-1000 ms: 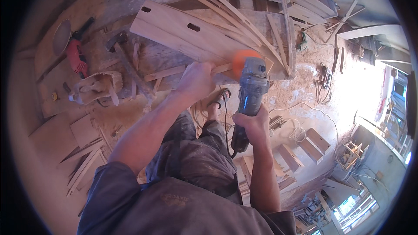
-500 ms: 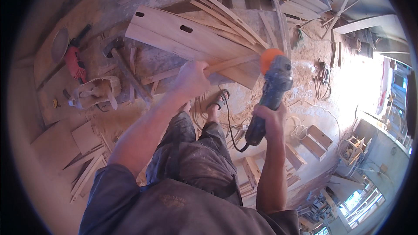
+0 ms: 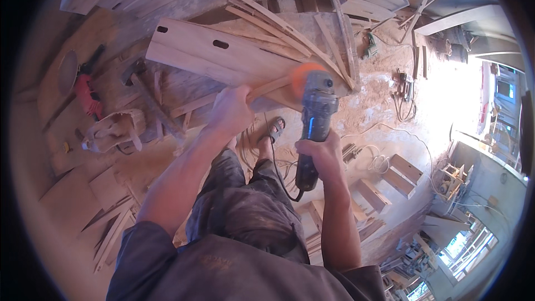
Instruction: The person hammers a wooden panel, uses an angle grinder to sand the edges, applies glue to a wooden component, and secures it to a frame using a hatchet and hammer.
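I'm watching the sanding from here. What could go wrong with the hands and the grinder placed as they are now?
The left hand grips the curved pale wooden plank close to the orange sanding disc of the grey angle grinder; a slip might reach the fingers. The right hand holds the grinder alone, so a kick could be hard to check. The black power cord hangs near the sandalled foot and could snag.

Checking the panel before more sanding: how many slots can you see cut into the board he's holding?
2. Both are in the wooden board under the left hand: one near its far left end, one further right. The grinder and strips may hide others.
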Demonstrator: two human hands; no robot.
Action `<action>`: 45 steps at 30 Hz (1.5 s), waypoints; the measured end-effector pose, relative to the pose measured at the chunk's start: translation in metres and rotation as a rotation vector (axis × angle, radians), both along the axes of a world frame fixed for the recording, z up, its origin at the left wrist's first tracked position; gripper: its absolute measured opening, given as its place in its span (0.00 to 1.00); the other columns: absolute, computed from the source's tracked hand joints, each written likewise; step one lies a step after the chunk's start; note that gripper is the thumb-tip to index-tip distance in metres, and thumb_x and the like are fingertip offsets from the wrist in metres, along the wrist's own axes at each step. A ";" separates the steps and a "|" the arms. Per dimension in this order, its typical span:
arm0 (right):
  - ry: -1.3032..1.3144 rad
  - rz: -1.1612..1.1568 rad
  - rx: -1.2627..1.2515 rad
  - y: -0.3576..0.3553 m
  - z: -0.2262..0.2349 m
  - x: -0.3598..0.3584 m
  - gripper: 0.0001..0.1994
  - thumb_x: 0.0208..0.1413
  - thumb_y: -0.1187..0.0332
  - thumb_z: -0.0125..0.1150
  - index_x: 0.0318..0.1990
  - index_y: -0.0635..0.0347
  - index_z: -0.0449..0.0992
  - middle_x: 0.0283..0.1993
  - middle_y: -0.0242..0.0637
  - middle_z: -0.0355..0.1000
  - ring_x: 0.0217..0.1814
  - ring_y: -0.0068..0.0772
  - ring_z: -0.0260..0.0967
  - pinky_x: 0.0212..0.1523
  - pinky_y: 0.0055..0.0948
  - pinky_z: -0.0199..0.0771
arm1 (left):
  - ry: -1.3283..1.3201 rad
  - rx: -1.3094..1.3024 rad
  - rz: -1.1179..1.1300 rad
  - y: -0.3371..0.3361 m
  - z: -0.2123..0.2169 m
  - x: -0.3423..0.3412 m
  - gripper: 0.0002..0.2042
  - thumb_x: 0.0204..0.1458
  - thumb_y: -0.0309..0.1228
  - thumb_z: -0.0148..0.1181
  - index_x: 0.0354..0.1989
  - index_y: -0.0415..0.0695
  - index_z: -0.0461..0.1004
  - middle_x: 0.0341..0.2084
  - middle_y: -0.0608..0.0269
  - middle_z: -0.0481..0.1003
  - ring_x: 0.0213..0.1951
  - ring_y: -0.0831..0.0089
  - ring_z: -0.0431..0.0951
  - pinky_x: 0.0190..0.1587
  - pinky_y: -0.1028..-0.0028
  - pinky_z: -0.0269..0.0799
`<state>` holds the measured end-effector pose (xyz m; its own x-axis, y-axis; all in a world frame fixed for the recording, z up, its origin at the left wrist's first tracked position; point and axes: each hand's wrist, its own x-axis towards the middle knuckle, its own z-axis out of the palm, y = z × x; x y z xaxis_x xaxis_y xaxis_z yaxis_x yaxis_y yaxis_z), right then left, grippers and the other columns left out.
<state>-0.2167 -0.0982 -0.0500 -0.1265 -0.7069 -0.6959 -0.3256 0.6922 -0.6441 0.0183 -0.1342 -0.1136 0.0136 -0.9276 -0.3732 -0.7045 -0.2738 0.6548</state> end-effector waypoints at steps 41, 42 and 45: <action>-0.132 -0.458 -0.083 0.103 0.001 -0.064 0.18 0.38 0.71 0.67 0.40 0.67 0.75 0.29 0.39 0.76 0.27 0.31 0.75 0.32 0.30 0.76 | 0.398 0.188 -0.095 -0.042 -0.006 0.036 0.07 0.62 0.25 0.60 0.42 0.35 0.82 0.22 0.72 0.71 0.24 0.82 0.67 0.29 0.77 0.65; -0.138 -0.457 -0.078 0.102 0.002 -0.061 0.19 0.38 0.72 0.68 0.42 0.67 0.75 0.30 0.37 0.76 0.28 0.30 0.75 0.32 0.29 0.76 | 0.473 0.243 -0.007 -0.030 -0.009 0.028 0.08 0.63 0.25 0.60 0.43 0.34 0.81 0.22 0.73 0.69 0.24 0.86 0.65 0.28 0.79 0.64; -0.173 -0.431 -0.075 0.098 0.003 -0.050 0.22 0.37 0.74 0.70 0.46 0.65 0.76 0.32 0.33 0.76 0.30 0.26 0.74 0.33 0.28 0.75 | 0.619 0.415 0.204 -0.009 -0.014 0.013 0.09 0.60 0.29 0.61 0.38 0.35 0.83 0.24 0.68 0.77 0.26 0.79 0.73 0.32 0.73 0.69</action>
